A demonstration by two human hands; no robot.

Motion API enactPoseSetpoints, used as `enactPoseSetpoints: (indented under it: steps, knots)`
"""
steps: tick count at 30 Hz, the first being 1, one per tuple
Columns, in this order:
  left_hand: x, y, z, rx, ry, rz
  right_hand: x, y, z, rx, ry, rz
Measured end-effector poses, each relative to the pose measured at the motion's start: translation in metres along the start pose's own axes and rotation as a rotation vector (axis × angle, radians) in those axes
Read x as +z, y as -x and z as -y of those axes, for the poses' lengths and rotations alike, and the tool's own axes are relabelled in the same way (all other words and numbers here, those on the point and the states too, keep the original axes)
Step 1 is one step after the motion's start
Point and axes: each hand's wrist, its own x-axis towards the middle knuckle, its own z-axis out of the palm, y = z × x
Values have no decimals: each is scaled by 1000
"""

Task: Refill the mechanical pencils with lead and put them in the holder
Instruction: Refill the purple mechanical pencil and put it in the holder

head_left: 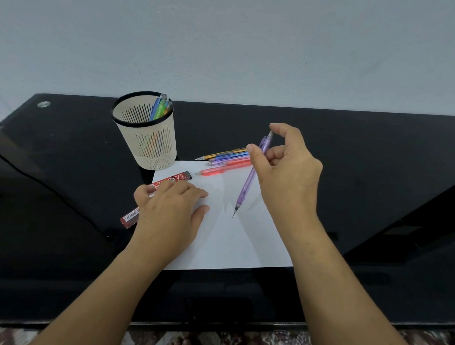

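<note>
Black desk [349, 202]; white paper sheet [218, 244], probably to catch lead. Slotted holder [147, 143] rear left, some pencils inside. Left hand [168, 209] flat, steadying red lead case [180, 177]. Right hand [288, 174] grips purple mechanical pencil [246, 188], tip down over sheet; loose pencils [229, 158] wait near holder.

a plain, pale grey-white wall [251, 44] fills the upper part of the view, evenly lit, with a few faint marks. against it stands a glossy black table [375, 193] whose top gives dim reflections, with a small round metal disc [43, 104] near its far left corner and a thin dark cable [44, 185] crossing its left side. below the table's near edge shows a strip of mottled, patterned floor [426, 343].
</note>
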Motion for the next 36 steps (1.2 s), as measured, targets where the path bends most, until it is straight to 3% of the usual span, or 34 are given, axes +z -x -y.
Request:
enactPoseSetpoints:
  steps: [22, 28, 36]
  knots:
    - [-9, -2, 2, -68, -5, -11, -10, -3, -8, 6, -250, 5]
    - [-16, -3, 5, -81, 13, -10, -16, 5, -23, 12, -76, 208]
    - [-29, 0, 11, -70, -52, 0, -11, 21, -31, -176, 325, 463]
